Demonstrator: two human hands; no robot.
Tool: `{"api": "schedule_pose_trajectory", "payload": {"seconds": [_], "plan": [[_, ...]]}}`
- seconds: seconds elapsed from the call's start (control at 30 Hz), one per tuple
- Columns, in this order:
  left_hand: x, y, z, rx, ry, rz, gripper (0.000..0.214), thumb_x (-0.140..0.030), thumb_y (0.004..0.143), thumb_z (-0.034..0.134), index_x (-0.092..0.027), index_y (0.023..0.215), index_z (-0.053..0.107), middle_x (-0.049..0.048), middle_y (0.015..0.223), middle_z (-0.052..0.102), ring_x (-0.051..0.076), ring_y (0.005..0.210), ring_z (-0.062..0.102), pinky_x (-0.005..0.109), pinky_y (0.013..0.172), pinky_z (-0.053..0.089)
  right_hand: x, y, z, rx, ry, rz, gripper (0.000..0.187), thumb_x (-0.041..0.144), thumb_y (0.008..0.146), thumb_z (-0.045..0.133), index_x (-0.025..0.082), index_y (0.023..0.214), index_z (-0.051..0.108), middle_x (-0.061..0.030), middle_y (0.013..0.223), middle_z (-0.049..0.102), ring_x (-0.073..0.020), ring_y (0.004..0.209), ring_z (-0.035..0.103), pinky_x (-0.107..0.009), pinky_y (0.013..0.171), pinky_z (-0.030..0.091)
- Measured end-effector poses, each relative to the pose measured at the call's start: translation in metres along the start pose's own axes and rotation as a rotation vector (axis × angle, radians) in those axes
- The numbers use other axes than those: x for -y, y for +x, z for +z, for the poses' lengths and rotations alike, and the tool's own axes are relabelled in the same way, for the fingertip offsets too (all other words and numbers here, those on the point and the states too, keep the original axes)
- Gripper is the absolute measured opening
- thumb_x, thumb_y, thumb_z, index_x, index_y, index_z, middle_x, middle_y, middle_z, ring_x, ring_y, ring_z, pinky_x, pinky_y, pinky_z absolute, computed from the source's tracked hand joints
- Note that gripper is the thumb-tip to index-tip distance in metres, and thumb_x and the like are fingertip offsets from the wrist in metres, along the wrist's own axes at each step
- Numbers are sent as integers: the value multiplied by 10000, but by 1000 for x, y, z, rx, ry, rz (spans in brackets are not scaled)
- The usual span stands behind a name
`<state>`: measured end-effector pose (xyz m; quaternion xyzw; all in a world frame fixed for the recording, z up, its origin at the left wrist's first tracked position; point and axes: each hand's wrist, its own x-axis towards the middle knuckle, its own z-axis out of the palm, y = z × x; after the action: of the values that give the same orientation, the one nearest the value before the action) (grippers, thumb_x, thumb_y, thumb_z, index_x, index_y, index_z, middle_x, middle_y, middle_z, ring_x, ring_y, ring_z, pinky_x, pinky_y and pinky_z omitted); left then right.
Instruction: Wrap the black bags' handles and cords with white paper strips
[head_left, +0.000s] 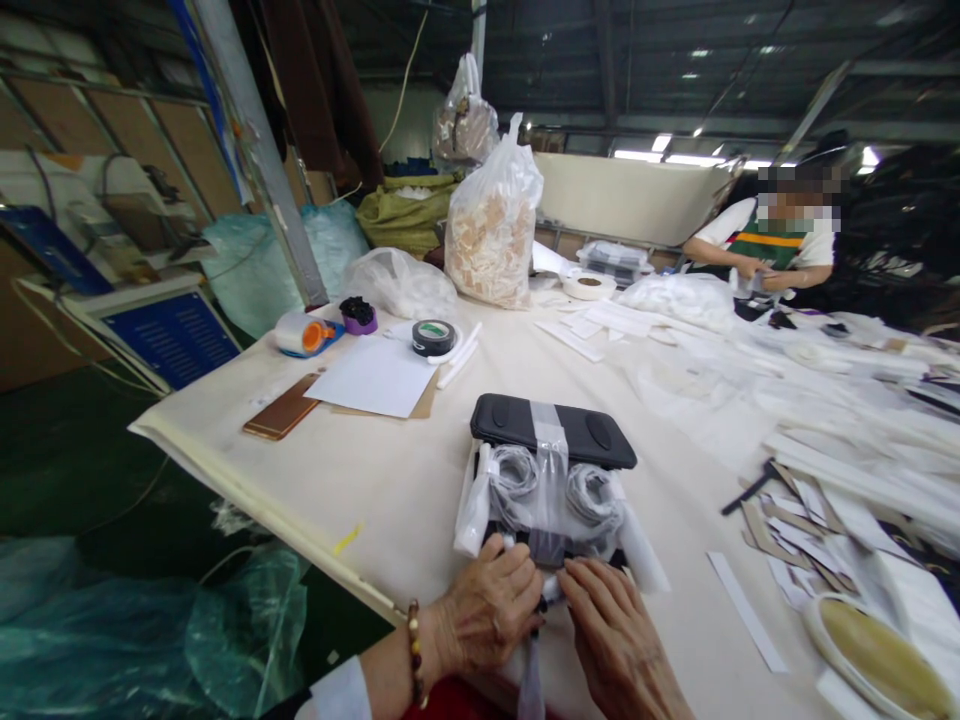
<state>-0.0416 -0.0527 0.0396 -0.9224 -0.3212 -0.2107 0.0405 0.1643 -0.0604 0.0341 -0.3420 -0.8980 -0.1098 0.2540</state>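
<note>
A phone (282, 408) lies just beside paper (379, 376). The left hand (495, 605) curls at the near edge of a taped bundle (550, 470) on the table (202, 425), whether pinching I cannot tell; the right hand (619, 625), fingers together, bends there too. Further right lies a white strip (745, 612).

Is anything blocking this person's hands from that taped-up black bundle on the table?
Nothing visible does: the left hand and right hand are already at the near edge of the taped bundle.
</note>
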Motion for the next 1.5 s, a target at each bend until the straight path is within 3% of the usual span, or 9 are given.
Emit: {"api": "schedule_pose_trajectory", "payload": {"seconds": [0.17, 0.27, 0.33, 0.43, 0.6, 0.93, 1.07, 1.27, 1.5], "plan": [[-2, 1, 2, 12, -57, -64, 178, -304, 873, 502, -134, 923, 498, 37, 905, 564, 211, 921, 474, 373, 850, 267, 17, -29, 15, -203, 143, 288, 362, 66, 800, 464, 176, 1121, 590, -114, 1073, 637, -258, 1050, 546, -394, 860, 450], [-4, 2, 2, 33, -132, -119, 158, -293, 856, 521, -144, 896, 485, 43, 916, 559, 216, 943, 469, 378, 866, 263, 25, -36, 14, -225, 596, 931, 203, 282, 790, 615, 193, 973, 616, -76, 871, 670, -215, 789, 626, -302, 632, 510], [-5, 2, 2, 53, -176, -137, 160, -281, 844, 539, -147, 909, 480, 46, 936, 558, 215, 957, 463, 375, 876, 259, 28, -26, 10, -194, 1027, 1382, 326, 434, 704, 698, 173, 886, 626, -53, 751, 660, -169, 602, 591, -249, 476, 455], [-3, 2, 1, 97, -241, -161, 184, -272, 827, 567, -157, 936, 472, 37, 959, 557, 203, 942, 462, 363, 856, 267, 29, 2, 3, -243, 1498, 1653, 499, 512, 500, 803, 144, 796, 642, -19, 641, 618, -101, 474, 486, -193, 377, 335], [1, 3, 1, 185, -249, -150, 180, -265, 819, 572, -159, 912, 461, 45, 972, 556, 203, 939, 460, 359, 806, 289, 32, 35, 5, -345, 1615, 1710, 470, 442, 413, 850, 162, 615, 532, 77, 477, 445, -49, 413, 384, -148, 352, 257], [8, 9, -9, 238, -167, -46, 177, -308, 841, 560, -153, 882, 485, 33, 925, 554, 188, 884, 476, 351, 776, 353, 35, 40, 17, -472, 1538, 1791, 466, 394, 398, 832, 165, 562, 460, 118, 385, 375, -13, 331, 301, -116, 303, 201], [-1, -2, -1, 81, -71, -20, 171, -278, 898, 466, -137, 976, 523, 54, 975, 558, 206, 976, 481, 353, 829, 374, 36, 38, 17, -495, 1556, 1798, 464, 360, 379, 838, 163, 588, 473, 118, 414, 396, -14, 335, 319, -112, 291, 217], [-32, -14, 20, -312, 127, -313, 322, -132, 884, 354, -146, 1140, 550, 138, 1182, 462, 290, 1195, 363, 421, 935, 384, 37, 35, 18, -514, 1585, 1796, 447, 323, 387, 845, 151, 609, 498, 104, 450, 442, -17, 352, 347, -115, 288, 256], [-30, -11, 12, -261, 111, -232, 308, -133, 886, 336, -82, 1082, 568, 140, 1160, 495, 282, 1212, 375, 385, 967, 422, 38, 36, 17, -515, 1597, 1810, 490, 363, 371, 854, 166, 576, 455, 114, 420, 403, -18, 349, 334, -117, 285, 253]]}}
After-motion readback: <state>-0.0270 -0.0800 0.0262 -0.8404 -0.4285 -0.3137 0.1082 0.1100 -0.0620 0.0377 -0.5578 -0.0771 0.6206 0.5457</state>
